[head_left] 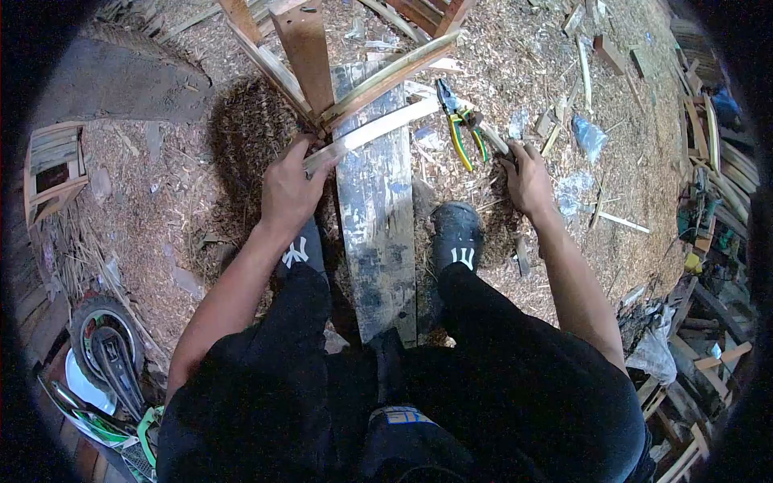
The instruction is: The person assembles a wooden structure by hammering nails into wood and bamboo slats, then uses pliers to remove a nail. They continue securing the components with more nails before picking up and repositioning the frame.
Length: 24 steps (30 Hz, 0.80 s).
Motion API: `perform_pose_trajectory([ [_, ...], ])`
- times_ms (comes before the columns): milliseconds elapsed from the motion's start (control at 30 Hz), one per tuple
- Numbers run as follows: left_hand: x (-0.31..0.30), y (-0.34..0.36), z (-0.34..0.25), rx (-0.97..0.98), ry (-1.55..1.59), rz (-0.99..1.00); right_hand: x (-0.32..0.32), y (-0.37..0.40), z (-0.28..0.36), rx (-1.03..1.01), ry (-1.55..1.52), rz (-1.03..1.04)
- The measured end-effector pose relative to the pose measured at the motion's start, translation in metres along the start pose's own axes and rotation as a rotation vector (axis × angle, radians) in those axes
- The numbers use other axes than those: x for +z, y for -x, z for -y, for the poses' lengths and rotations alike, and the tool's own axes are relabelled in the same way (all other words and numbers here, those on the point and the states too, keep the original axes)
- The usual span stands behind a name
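My left hand (291, 187) grips the near end of a pale wooden strip (382, 129), which slants across the plank bench. Just beyond that hand, the corner of a wooden frame (306, 56) with an upright leg rests by the plank. My right hand (529, 179) is closed around the wooden handle of a hammer (493, 138), its dark head pointing left. Beside the hammer's head lie pliers (460, 129) with yellow and green handles, jaws toward the far end of the strip.
A worn, paint-stained plank (377, 217) runs between my feet. Wood shavings and offcuts cover the ground (580, 266). Crumpled clear plastic (589, 138) lies to the right, with piled wood scraps (729, 173) beyond. At lower left is a small wheel (106, 338).
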<state>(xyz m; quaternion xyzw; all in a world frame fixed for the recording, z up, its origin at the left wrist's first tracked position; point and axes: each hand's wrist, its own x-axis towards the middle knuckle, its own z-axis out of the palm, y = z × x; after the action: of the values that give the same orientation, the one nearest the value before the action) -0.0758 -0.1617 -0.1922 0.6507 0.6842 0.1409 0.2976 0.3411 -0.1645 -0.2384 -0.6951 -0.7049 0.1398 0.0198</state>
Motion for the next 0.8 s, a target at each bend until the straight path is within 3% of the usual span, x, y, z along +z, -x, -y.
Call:
perform_pose_trajectory([
  [33,0.002,0.0,0.005,0.002,0.001,0.001,0.0,0.001,0.001,-0.032,-0.005,-0.063],
  [100,0.009,-0.001,0.019,0.184,0.181,-0.107,-0.017,0.003,0.008,0.062,-0.016,0.014],
  [167,0.01,0.001,0.02,0.186,0.226,-0.077,-0.038,0.001,0.025,0.162,-0.282,0.08],
  [233,0.009,0.002,0.02,0.179,0.271,-0.052,-0.064,0.0,0.05,0.269,-0.319,0.168],
  [300,0.005,0.001,0.016,0.182,0.14,-0.007,-0.071,0.0,0.055,-0.063,-0.403,-0.005],
  [600,0.009,-0.001,0.023,0.198,0.114,-0.035,-0.108,-0.018,0.111,-0.205,-0.29,0.068],
  [800,0.005,0.0,0.017,0.148,0.141,0.009,-0.102,-0.028,0.102,-0.262,-0.16,0.102],
])
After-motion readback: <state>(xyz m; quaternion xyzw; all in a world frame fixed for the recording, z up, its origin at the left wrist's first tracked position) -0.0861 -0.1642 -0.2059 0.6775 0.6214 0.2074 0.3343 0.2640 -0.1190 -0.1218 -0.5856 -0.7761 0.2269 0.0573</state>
